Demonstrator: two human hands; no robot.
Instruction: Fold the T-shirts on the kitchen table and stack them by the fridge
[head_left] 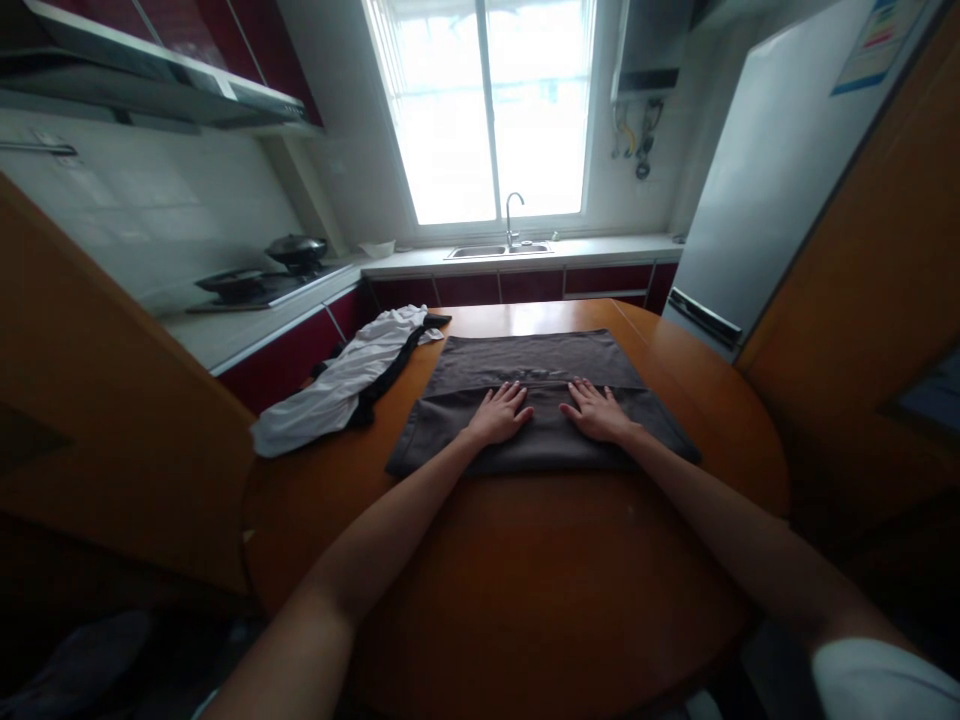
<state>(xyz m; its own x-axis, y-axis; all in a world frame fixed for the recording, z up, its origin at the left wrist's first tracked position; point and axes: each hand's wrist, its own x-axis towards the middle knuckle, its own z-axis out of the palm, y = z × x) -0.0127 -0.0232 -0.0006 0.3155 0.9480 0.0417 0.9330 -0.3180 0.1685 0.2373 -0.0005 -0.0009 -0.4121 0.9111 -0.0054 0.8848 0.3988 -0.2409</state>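
A dark grey-brown piece of cloth (525,357), which looks like a folded garment, lies on the round wooden table (555,580). Its near part is folded over, and the fold's edge runs across the middle. My left hand (499,412) rests flat on the folded part, fingers spread and pointing away from me. To the right of it, my right hand (596,410) presses on the same layer, palm down with the fingers apart. Neither hand grips anything, and the thumbs point towards each other across a short gap.
White and black clothes (349,375) lie heaped at the table's left edge, partly overhanging it. Beyond the table are a counter with a sink (499,250), a stove with a pan (232,284) and a lidded pot (296,250). A fridge (765,160) stands at the right.
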